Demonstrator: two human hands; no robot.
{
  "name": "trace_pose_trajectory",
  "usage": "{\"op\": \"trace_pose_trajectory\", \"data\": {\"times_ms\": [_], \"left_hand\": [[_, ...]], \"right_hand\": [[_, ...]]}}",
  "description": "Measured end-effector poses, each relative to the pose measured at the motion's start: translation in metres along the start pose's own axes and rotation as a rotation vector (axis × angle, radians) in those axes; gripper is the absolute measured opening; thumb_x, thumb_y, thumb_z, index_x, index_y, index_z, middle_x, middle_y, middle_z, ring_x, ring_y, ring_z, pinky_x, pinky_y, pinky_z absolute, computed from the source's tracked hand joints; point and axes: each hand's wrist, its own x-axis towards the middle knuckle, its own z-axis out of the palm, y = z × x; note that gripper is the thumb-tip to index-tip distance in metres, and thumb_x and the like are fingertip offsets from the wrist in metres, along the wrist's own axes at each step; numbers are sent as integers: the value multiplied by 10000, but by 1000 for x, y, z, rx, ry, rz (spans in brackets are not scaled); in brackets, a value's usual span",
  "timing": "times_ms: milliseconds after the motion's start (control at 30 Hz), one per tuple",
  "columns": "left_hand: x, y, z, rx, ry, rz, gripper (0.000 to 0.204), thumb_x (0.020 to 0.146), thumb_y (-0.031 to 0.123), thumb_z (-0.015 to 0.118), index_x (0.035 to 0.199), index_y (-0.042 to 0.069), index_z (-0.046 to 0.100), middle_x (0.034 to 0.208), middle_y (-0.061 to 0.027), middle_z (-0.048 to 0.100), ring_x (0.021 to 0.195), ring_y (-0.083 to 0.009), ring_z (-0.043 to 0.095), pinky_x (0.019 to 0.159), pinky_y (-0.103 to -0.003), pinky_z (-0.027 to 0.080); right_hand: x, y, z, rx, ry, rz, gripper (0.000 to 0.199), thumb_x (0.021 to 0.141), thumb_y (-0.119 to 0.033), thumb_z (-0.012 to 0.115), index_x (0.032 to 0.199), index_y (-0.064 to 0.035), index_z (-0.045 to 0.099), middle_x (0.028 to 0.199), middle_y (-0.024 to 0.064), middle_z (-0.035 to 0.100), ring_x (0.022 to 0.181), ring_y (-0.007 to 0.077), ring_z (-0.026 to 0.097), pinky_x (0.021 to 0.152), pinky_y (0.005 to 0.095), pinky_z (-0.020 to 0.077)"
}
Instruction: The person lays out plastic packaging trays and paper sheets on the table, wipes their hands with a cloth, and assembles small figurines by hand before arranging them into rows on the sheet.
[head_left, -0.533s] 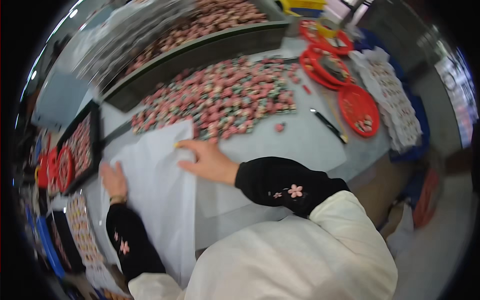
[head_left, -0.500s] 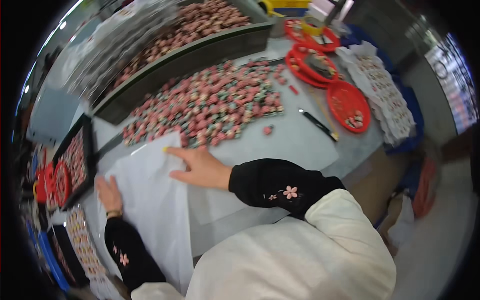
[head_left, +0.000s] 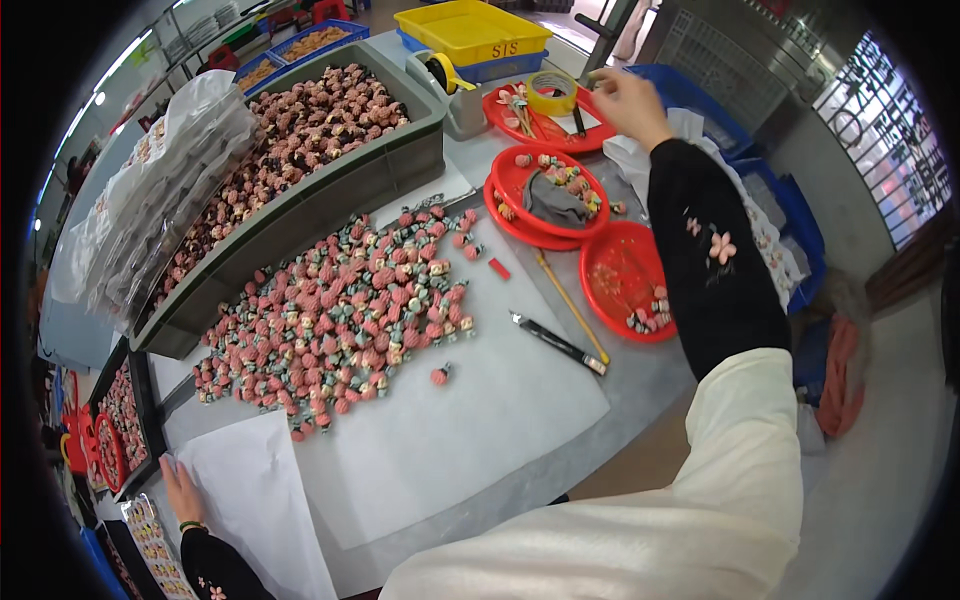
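My left hand (head_left: 182, 492) rests with its fingers stretched out along the left edge of a white paper sheet (head_left: 262, 490). Up at the far right, my right hand (head_left: 628, 104) is raised beside a red tray (head_left: 500, 118) that carries a yellow tape roll (head_left: 551, 93). Its fingers are bent together at the tips; what they hold, if anything, I cannot make out. Beyond the sheet lies a wide heap of small pink and grey-green figures (head_left: 340, 310). One loose pink figure (head_left: 441, 375) sits apart on the pale table covering (head_left: 480, 430).
A long grey bin (head_left: 300, 205) of dark and pink pieces stands behind the heap, with plastic-wrapped stacks (head_left: 165, 190) along its left. A black-handled cutter (head_left: 560, 345), a thin stick (head_left: 572, 305) and red trays (head_left: 620, 265) lie to the right. A yellow crate (head_left: 470, 32) stands far back.
My right hand has left the paper sheet and reached far right, to the tape roll's tray. The left hand stays at the sheet's left edge. The view has shifted.
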Motion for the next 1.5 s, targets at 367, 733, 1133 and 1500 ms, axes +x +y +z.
{"op": "trace_pose_trajectory", "data": {"times_ms": [367, 733, 1133, 1500], "left_hand": [[-66, 99, -112, -12, 272, 34, 402, 918, 166, 416, 1268, -24, 356, 1303, -140, 398, 1208, -233, 367, 996, -319, 265], [-35, 307, -84, 329, 250, 414, 245, 869, 51, 455, 1096, -30, 496, 1277, -140, 427, 1216, -267, 362, 1004, -349, 264], [-82, 523, 17, -751, -287, 882, 183, 745, -2, 594, 928, -9, 591, 918, -107, 616, 921, -231, 576, 808, -300, 433], [-76, 511, 15, -1562, -850, 491, 349, 887, 214, 456, 1168, 9, 483, 1130, -101, 534, 1010, -162, 515, 874, -280, 394]], "right_hand": [[70, 204, 77, -647, -596, 204, 305, 700, -19, 562, 1000, -71, 575, 1001, 148, 595, 961, 331, 556, 798, 391, 461], [79, 219, 71, -489, -401, 360, 276, 751, -190, 497, 961, -37, 593, 1028, 189, 580, 988, 349, 534, 845, 404, 429], [66, 17, -94, 858, -192, 316, 202, 806, -255, 564, 864, -62, 580, 758, -21, 583, 665, 77, 560, 590, 209, 427], [-35, -151, -110, 1660, -867, 247, 260, 855, -128, 464, 1071, -4, 537, 984, 93, 610, 870, 174, 600, 815, 303, 477]]}}
